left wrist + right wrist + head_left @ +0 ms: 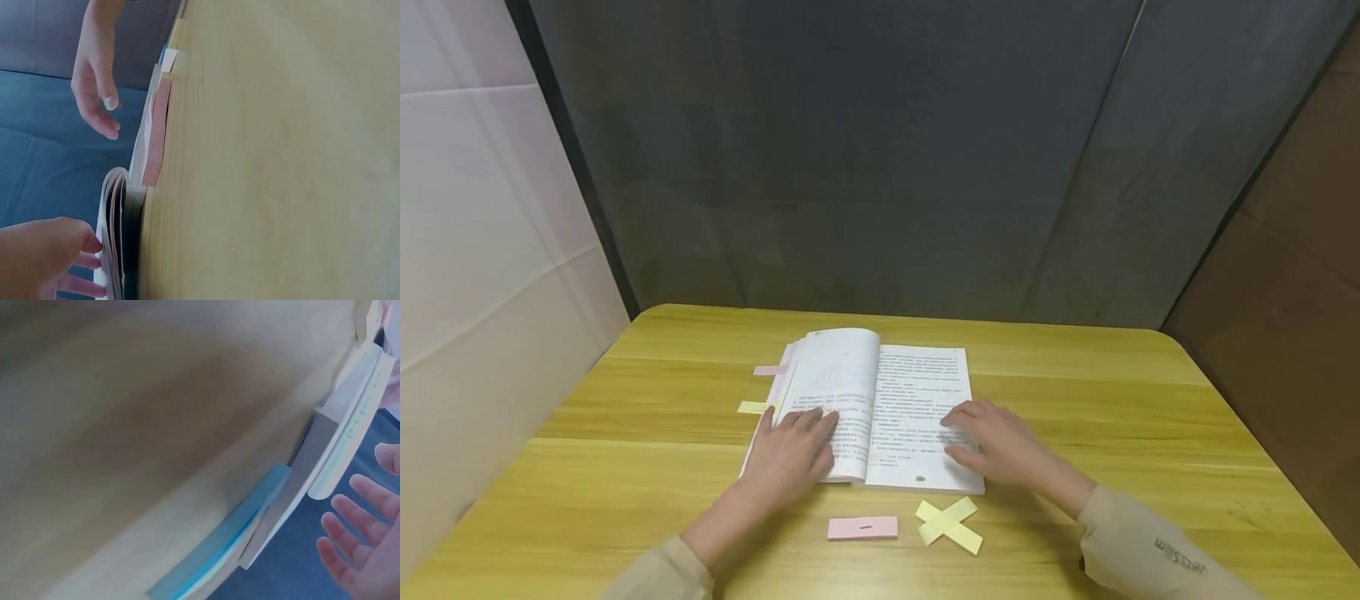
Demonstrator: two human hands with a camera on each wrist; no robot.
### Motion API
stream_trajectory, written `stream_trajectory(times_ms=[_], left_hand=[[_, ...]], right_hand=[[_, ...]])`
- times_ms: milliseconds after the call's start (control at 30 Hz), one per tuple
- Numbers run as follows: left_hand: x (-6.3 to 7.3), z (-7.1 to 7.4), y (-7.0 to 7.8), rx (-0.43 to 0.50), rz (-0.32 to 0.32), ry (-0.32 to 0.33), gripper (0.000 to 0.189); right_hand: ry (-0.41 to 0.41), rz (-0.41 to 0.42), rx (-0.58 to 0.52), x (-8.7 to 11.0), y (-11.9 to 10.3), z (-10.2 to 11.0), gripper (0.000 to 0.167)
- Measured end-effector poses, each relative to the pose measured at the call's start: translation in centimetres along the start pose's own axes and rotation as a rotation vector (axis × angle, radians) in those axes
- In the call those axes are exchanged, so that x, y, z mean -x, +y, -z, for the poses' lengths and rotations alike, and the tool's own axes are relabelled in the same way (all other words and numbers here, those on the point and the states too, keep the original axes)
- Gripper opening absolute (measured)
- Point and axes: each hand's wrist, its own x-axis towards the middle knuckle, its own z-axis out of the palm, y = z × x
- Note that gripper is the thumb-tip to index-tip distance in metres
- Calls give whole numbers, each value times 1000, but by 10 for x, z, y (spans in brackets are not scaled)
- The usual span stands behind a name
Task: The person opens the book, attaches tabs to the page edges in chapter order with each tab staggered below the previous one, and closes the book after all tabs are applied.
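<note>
An open book [917, 417] lies on the table, its left pages curving up from the spine. My left hand [792, 457] rests on the lower part of the left page with fingers spread. In the left wrist view, this left hand [53, 256] lies against the curved stack of pages [112, 231]. Over the right page's outer edge is my right hand [1000, 442], fingers loosely extended and holding nothing. The right wrist view shows the right hand's spread fingers [350, 547] apart from the book's edge [287, 487].
A pink sticky-note pad [862, 528] and crossed yellow sticky-note strips [950, 525] lie in front of the book. Pink [767, 370] and yellow tabs [751, 407] stick out from its left side. A dark curtain [865, 167] hangs behind the wooden table [1112, 417].
</note>
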Motion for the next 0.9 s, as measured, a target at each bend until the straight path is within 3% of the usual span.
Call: stream_trajectory(times_ms=[300, 600, 900], left_hand=[[0, 5, -6, 72, 51, -92, 35], [3, 5, -11, 56, 41, -93, 33], [9, 8, -18, 35, 48, -95, 27]], right_hand=[[-108, -90, -101, -48, -1, 2, 33], [-228, -186, -149, -111, -9, -9, 36], [-287, -207, -128, -136, -23, -18, 43]])
